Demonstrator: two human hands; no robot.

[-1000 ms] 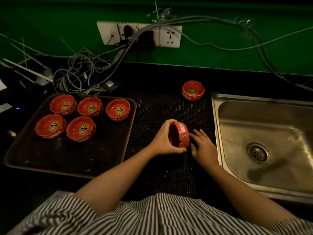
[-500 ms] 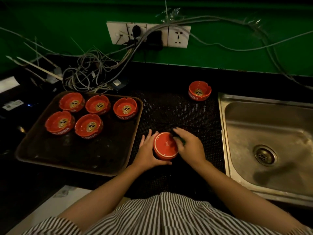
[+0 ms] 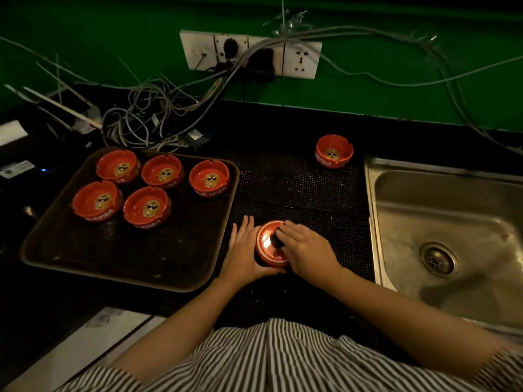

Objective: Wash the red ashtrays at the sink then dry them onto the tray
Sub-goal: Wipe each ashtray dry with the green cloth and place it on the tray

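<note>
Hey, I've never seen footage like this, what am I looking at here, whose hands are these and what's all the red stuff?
There is no machine here. A person wears a camera on the head, so the one view looks down at their own arms and striped shirt. On the dark counter at left sits a tray with five red ashtrays standing upright. A sixth ashtray stands alone farther back beside the steel sink on the right. Between the hands an upside-down ashtray rests on the black mat. The left hand steadies its side while the right hand presses something small and dark onto its base, perhaps a cloth; it is too dim to tell. Cables and wall sockets lie behind.
</note>
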